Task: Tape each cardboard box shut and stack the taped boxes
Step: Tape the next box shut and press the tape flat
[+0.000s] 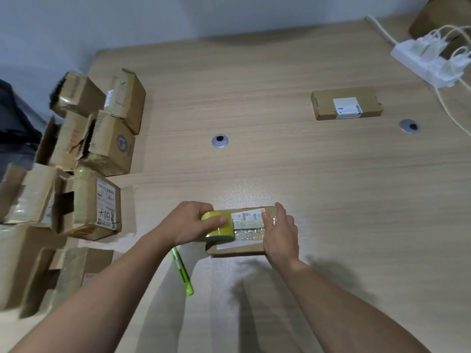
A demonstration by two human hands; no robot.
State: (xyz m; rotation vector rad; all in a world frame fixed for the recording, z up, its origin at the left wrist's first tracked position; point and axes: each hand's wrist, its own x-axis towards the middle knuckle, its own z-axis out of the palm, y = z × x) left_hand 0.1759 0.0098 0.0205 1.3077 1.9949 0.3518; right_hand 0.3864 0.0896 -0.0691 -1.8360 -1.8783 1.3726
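- Left hand (190, 222) gripping the tape roll (219, 226), thumb over the roll's outer face, roll resting at the left end of the flat cardboard box (237, 250).
- Right hand (280, 233) not gripping anything: fingers laid loosely together, flat on the right end of the box top, thumb pressing the tape strip (248, 234) down.
- Key relation: box long axis runs left to right, just in front of the person on the table (280, 161). Strip lies along that axis between the two hands. Roll sits to the left of the pinned end, so a pull would go leftward, by my read; left hand does the travelling, right hand anchors.
- Box look: low, flat, brown, white label with barcode on top, clear glossy tape wrinkled over it.
- Green utility knife (182, 271) on table, just below the left wrist; nearer the left hand for cutting.
- Pile of boxes (84, 174) at left edge, rumpled; one long box (346, 104) well apart, far right.
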